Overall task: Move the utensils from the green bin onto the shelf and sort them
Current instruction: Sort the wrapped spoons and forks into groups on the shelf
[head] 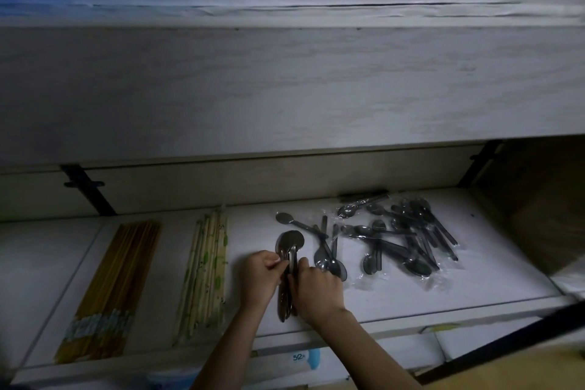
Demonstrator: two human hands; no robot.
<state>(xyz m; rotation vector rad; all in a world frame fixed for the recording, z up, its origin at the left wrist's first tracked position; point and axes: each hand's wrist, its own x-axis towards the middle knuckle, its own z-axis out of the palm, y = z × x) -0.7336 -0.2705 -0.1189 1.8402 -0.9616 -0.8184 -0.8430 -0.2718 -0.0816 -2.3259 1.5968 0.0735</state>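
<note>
On the white shelf (380, 294) lies a stack of dark plastic spoons (289, 245), bowls pointing away from me. My left hand (258, 279) and my right hand (318, 290) pinch the stack's handles from either side. To the right, a loose pile of wrapped dark spoons (408, 237) is scattered. A few more spoons (329, 263) lie just beside my right hand. At the left rest a bundle of brown chopsticks (117, 282) and a row of paper-wrapped chopsticks (205, 275). The green bin is out of view.
A wide pale shelf board (285, 89) hangs above and shadows the work area. Black brackets (85, 190) hold the back corners. White packages (304, 358) show under the shelf's front edge. A brown wall (544, 199) closes the right side.
</note>
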